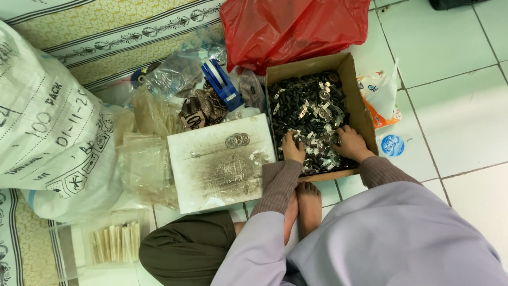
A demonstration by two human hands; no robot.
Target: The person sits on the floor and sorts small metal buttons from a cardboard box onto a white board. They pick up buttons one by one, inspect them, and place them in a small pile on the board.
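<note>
Both my hands reach into a brown cardboard box (352, 85) on the tiled floor. The box is full of small black and silver metal parts (307, 108). My left hand (292, 148) rests palm down on the parts at the box's near left, fingers curled into them. At the near right my right hand (351, 143) digs its fingers into the pile. Whether either hand grips a part is hidden. Left of the box lies a dirty white foam slab (211, 169) with three round metal rings (237, 140) on it.
A red plastic bag (293, 26) lies behind the box. A blue tape dispenser (222, 85), clear plastic bags (145, 164) and a big white sack (50, 132) are at the left. A clear tray of pale sticks (114, 242) sits near left. My bare feet (304, 206) are below the box.
</note>
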